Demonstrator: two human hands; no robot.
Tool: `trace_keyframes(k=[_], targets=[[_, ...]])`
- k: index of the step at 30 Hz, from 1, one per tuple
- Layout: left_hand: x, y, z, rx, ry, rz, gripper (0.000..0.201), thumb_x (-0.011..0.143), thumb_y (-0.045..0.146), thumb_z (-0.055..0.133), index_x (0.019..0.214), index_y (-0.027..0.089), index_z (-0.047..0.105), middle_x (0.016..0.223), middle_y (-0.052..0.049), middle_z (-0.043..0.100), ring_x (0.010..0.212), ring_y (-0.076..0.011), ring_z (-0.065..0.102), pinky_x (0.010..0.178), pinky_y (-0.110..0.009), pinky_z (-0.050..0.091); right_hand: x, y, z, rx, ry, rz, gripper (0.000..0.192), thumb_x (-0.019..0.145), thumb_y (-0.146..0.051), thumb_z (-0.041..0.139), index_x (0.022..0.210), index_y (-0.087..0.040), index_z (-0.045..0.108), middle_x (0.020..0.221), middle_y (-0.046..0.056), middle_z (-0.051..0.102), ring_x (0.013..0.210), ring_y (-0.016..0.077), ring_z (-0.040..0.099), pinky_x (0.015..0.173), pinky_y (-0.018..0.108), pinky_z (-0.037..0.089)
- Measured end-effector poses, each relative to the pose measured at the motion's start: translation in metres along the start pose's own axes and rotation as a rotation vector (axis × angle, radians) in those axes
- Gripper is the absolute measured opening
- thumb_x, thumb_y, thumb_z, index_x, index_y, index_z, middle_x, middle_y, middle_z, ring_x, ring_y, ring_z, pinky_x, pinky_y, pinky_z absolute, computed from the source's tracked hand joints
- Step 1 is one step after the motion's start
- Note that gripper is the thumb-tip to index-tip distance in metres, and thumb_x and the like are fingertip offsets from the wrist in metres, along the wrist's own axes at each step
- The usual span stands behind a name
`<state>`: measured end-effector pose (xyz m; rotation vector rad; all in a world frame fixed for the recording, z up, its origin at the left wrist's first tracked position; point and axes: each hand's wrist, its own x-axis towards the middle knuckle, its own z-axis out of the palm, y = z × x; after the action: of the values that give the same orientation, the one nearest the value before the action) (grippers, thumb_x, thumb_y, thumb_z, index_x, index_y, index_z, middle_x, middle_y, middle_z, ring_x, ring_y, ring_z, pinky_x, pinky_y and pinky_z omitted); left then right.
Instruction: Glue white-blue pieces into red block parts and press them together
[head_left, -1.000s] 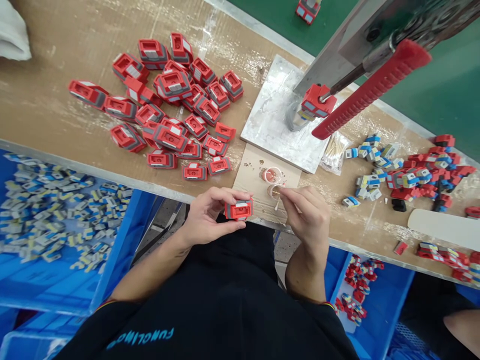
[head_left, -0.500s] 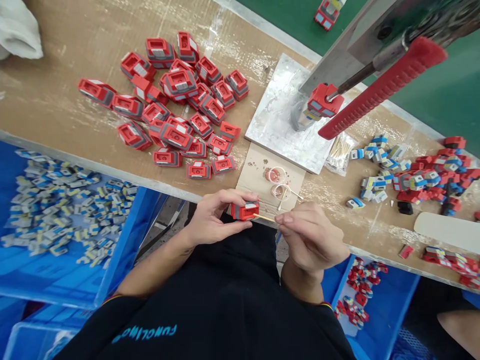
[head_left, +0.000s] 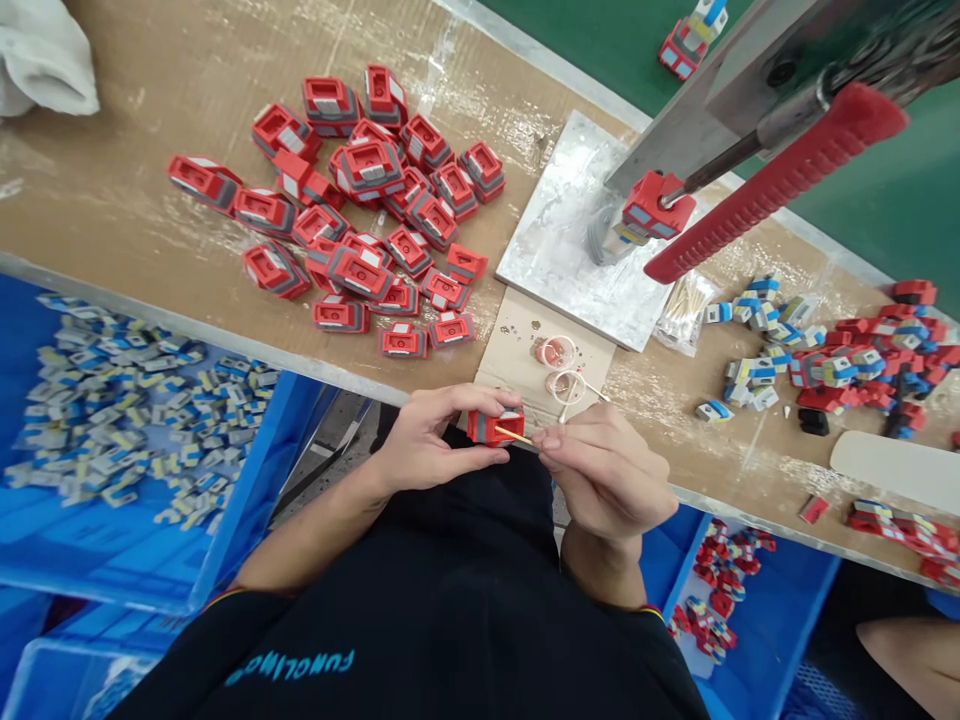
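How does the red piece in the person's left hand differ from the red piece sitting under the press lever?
The red piece in the left hand is gripped by fingers near the body; the red piece under the press sits on a metal plate, untouched. The held piece has a thin wooden stick from the right hand at it; the press piece has a metal rod at it. Both are red blocks of like kind.

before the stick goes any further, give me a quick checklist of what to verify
1. Left hand grips red part: ok.
2. Right hand pinches stick: ok.
3. Stick tip touches the part: ok.
4. Anything on the tip: cannot tell.
5. Small cups upright on card: ok.
6. Part clear of the red pile: ok.
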<state>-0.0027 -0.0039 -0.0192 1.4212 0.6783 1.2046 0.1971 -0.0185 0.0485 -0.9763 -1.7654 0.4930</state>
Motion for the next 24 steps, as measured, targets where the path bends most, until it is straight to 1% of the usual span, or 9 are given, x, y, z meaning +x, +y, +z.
trace_keyframes(k=[2,6,13,18,20,23,24], targets=[[0.002,0.001,-0.001,0.015,0.000,0.014,0.042,0.083,0.024,0.093,0.121,0.023,0.075,0.122,-0.013,0.084,0.112,-0.0263,0.082,0.100,-0.036,0.068,0.000,-0.001,-0.002,0.014,-0.021,0.003,0.025,0.097,-0.008,0.071,0.117,-0.022,0.078,0.092,0.005,0.086,0.072,0.0185,0.078,0.061,0.033,0.061],[0.005,0.005,-0.003,0.067,-0.009,0.061,0.042,0.082,0.018,0.093,0.121,0.022,0.076,0.120,-0.014,0.084,0.113,-0.0248,0.082,0.103,-0.033,0.067,0.000,-0.001,-0.004,0.036,-0.051,0.011,0.029,0.095,-0.005,0.072,0.120,-0.020,0.078,0.094,0.006,0.085,0.073,0.0179,0.077,0.063,0.033,0.061],[0.008,0.013,-0.006,0.148,-0.033,0.097,0.039,0.083,0.015,0.092,0.118,0.020,0.077,0.122,-0.014,0.083,0.113,-0.0249,0.082,0.104,-0.033,0.067,-0.002,0.001,-0.012,-0.014,-0.087,0.022,0.034,0.095,-0.004,0.072,0.123,-0.022,0.076,0.092,0.005,0.085,0.072,0.0181,0.075,0.061,0.034,0.058],[0.008,0.014,-0.007,0.122,-0.032,0.098,0.048,0.079,0.009,0.093,0.122,0.022,0.077,0.123,-0.013,0.083,0.115,-0.0248,0.082,0.105,-0.032,0.066,-0.004,0.001,-0.013,-0.057,-0.094,0.019,0.038,0.094,-0.003,0.072,0.125,-0.024,0.076,0.090,0.003,0.084,0.070,0.0177,0.074,0.061,0.034,0.057],[0.007,0.014,-0.007,0.097,-0.029,0.078,0.050,0.078,0.009,0.094,0.123,0.023,0.078,0.123,-0.012,0.084,0.113,-0.0249,0.082,0.104,-0.032,0.067,-0.005,0.003,-0.017,-0.073,-0.062,0.024,0.035,0.095,-0.007,0.072,0.124,-0.026,0.076,0.088,0.002,0.084,0.067,0.0183,0.074,0.059,0.035,0.057],[0.005,0.012,-0.007,0.029,-0.015,0.048,0.048,0.078,0.009,0.094,0.121,0.024,0.078,0.124,-0.012,0.083,0.114,-0.0260,0.082,0.105,-0.035,0.067,-0.008,0.010,-0.033,-0.151,0.097,0.027,0.029,0.097,-0.013,0.072,0.120,-0.029,0.079,0.082,0.001,0.082,0.063,0.0199,0.073,0.059,0.037,0.055],[0.005,0.011,-0.007,-0.001,-0.009,0.040,0.047,0.079,0.009,0.093,0.120,0.024,0.078,0.124,-0.011,0.083,0.114,-0.0265,0.082,0.106,-0.037,0.067,-0.009,0.014,-0.040,-0.188,0.131,0.033,0.027,0.098,-0.014,0.072,0.118,-0.030,0.079,0.081,0.001,0.082,0.063,0.0203,0.073,0.060,0.038,0.055]])
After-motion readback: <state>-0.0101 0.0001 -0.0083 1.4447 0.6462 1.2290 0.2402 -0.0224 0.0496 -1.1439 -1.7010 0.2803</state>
